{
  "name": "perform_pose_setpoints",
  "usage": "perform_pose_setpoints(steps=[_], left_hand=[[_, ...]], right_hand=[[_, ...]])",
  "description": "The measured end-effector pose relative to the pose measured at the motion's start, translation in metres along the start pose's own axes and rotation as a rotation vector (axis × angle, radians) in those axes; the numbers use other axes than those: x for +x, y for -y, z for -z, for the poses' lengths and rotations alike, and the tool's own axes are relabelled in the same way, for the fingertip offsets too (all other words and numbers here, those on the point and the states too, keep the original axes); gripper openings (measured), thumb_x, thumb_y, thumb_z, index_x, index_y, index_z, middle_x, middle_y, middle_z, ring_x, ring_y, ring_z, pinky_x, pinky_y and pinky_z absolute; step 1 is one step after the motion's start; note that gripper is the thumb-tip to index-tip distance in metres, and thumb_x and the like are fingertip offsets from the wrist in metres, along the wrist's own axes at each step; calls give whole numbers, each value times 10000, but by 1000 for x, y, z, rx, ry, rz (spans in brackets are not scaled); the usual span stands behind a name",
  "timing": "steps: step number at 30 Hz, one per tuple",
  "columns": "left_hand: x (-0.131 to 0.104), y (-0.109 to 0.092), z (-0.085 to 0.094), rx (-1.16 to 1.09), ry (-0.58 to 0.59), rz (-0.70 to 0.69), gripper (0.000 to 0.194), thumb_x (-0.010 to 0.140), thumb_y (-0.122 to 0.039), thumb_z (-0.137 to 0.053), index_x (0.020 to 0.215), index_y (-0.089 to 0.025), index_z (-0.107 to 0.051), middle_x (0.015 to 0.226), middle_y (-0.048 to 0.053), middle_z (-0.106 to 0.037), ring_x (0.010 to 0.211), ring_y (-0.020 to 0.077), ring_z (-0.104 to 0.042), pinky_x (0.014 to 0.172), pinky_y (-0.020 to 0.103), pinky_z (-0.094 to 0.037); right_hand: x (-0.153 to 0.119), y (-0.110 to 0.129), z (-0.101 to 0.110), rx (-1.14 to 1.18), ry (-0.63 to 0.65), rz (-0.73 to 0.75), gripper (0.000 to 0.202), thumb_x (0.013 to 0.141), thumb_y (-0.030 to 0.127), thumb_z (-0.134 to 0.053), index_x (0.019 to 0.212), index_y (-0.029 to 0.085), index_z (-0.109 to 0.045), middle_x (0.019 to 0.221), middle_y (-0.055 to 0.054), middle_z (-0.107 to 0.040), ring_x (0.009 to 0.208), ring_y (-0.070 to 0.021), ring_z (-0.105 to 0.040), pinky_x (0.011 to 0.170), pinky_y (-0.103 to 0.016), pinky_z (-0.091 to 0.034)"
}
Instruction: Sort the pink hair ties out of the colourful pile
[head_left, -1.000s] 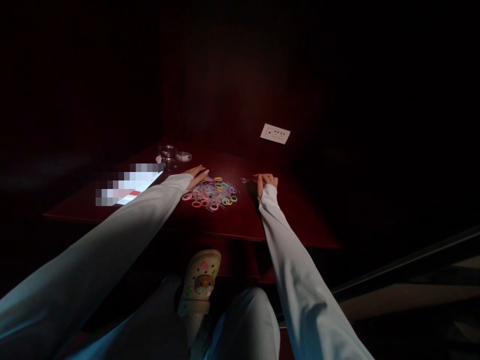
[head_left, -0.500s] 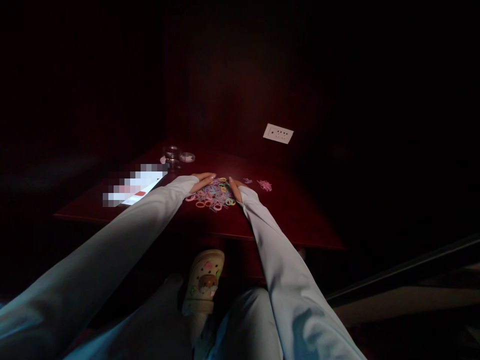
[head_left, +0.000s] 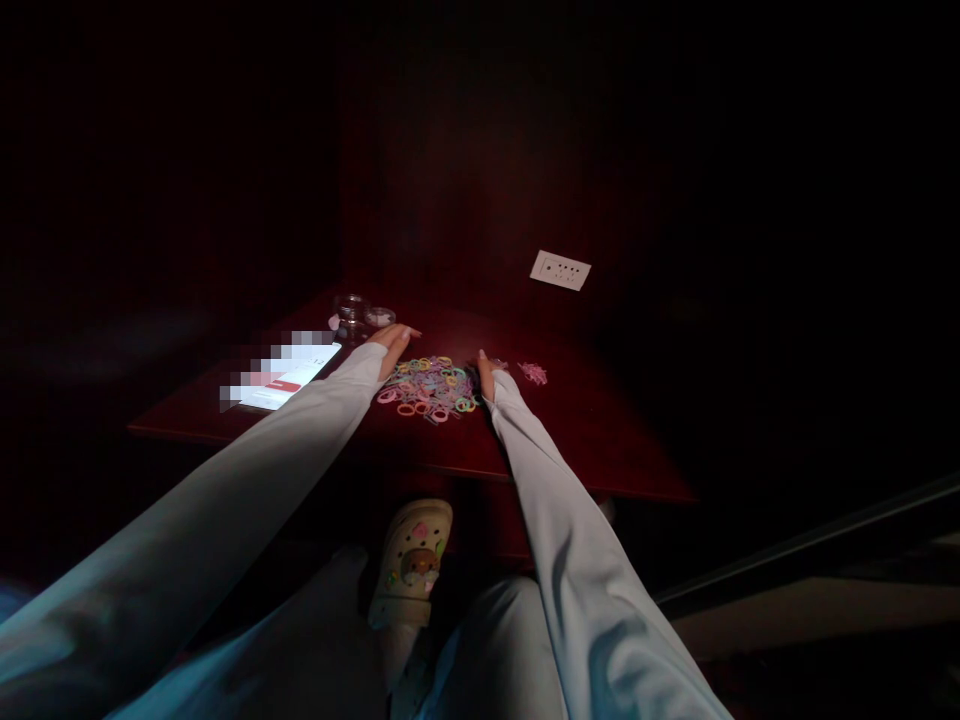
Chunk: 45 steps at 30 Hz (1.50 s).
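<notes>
A heap of small coloured hair ties (head_left: 433, 390) lies on the dark red table (head_left: 585, 430), in pink, yellow, green and purple. My left hand (head_left: 394, 341) is at the heap's far left side, palm down, its fingers stretched out and holding nothing. On the right edge of the heap rests my right hand (head_left: 487, 374), fingers extended and partly hidden by its own sleeve. Just right of that hand is a small pink bunch of bands (head_left: 533, 373). Another little cluster (head_left: 499, 366) shows behind the right fingers.
A lit phone (head_left: 289, 378) lies left of my left forearm. Behind it stands a clear jar (head_left: 350, 312) with a round lid (head_left: 380, 317) beside it. A white socket plate (head_left: 560, 270) is on the back wall. Below the table edge is a clog (head_left: 412, 563).
My left hand has moved back off the heap toward the jar lid. My right hand has shifted slightly right, leaving more of the hair ties uncovered between the hands.
</notes>
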<state>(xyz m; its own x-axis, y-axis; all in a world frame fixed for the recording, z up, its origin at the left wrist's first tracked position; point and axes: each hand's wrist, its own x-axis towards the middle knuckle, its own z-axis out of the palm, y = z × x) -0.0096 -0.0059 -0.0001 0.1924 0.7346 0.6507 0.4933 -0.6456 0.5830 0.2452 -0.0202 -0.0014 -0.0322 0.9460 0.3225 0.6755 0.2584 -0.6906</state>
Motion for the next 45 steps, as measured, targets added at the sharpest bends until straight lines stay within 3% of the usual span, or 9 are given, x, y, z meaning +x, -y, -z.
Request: perform_pose_setpoints(steps=[3,7,11,16,27,34,40,45], left_hand=[[0,-1,3,73,34,-54,581,1080,-494,-220,1117,-188,-713,1175,103,-736,1161,261,-654,1095,410,-490],[-1,-4,8,197,78,-111,522,1080,-422,-227,1104,-222,-709,1144,85,-733,1116,258,-635,1053,417,-481],[-2,-9,11,310,101,-119,490,1082,-392,-238,1084,-236,-702,1123,79,-732,1082,254,-617,1003,412,-469],[-4,-15,14,360,144,-113,464,1095,-372,-238,1074,-241,-682,1132,65,-726,1075,235,-607,935,394,-450],[-7,-24,14,369,168,-89,458,1092,-362,-235,1043,-244,-675,1128,52,-725,1046,224,-602,909,380,-436],[-8,-23,13,351,162,-119,460,1085,-377,-243,984,-245,-673,1059,52,-729,1008,231,-607,874,376,-431],[-6,-19,13,357,186,-129,440,1088,-395,-263,1002,-252,-671,1065,46,-729,994,226,-598,859,368,-424],[-5,-20,13,376,206,-121,441,1088,-383,-260,1006,-240,-669,1082,58,-727,1035,242,-602,862,378,-428]], right_hand=[[-7,8,4,18,69,-58,778,983,794,-270,1102,282,-843,1190,-61,-792,1248,-273,-688,1128,-405,-479],[-10,14,5,57,56,-10,735,1017,744,-248,1096,317,-841,1164,-27,-796,1187,-238,-704,1098,-381,-487],[-6,14,4,-71,33,5,652,1065,636,-276,1116,309,-838,1232,-41,-770,1309,-252,-609,1170,-413,-403],[-6,17,2,-187,93,-15,469,1088,482,-389,1103,348,-839,1286,-8,-749,1373,-255,-499,1212,-433,-325],[-14,21,3,-160,102,65,431,1070,489,-440,1041,341,-844,1226,12,-760,1232,-240,-507,1147,-411,-331],[-12,17,5,-23,-36,12,497,1072,491,-380,1023,322,-845,1138,6,-777,1187,-235,-515,1106,-381,-345],[-11,8,3,-145,-62,13,283,986,384,-570,1094,318,-824,1174,-21,-758,1196,-270,-501,1061,-412,-353],[-12,11,4,-202,7,50,242,945,437,-655,1072,333,-832,1188,-41,-751,1183,-283,-493,1033,-422,-343]])
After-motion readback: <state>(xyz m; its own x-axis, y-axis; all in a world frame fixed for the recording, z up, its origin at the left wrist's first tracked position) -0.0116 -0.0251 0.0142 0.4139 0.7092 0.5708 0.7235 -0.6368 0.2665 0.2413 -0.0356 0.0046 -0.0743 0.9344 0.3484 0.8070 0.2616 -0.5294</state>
